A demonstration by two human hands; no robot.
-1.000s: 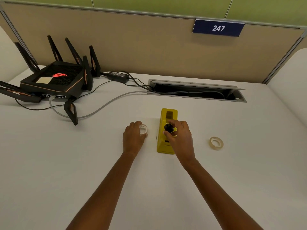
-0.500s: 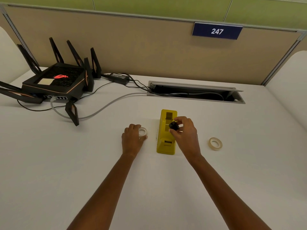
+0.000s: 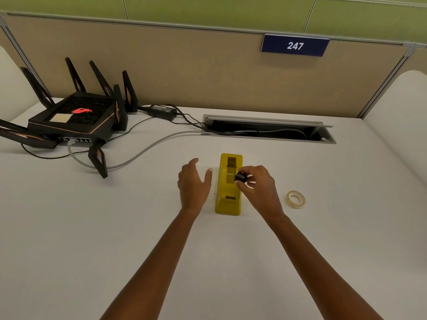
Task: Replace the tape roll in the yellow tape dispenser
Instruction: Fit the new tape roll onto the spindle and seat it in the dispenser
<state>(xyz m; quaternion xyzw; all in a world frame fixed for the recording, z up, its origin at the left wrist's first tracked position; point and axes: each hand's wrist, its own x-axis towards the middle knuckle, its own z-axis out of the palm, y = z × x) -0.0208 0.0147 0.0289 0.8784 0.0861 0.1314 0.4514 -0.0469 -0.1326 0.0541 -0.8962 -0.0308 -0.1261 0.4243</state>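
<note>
The yellow tape dispenser [image 3: 228, 203] stands in the middle of the white desk, and its roll bay shows no roll. My right hand [image 3: 260, 189] pinches a small black spindle [image 3: 240, 177] just above the dispenser's right edge. My left hand [image 3: 194, 184] hovers just left of the dispenser with fingers spread and nothing visible in it. The small white ring seen earlier is out of sight, possibly under that hand. A tape roll [image 3: 296, 199] lies flat on the desk to the right of my right hand.
A black router [image 3: 71, 122] with several antennas sits at the back left, its cables [image 3: 147, 147] trailing across the desk to an open cable slot [image 3: 268, 131] behind the dispenser. A beige partition [image 3: 208, 72] closes off the back.
My right hand has carried the black spindle from the dispenser's bay to its right side. My left hand has opened and its fingers have spread; the white ring no longer shows.
</note>
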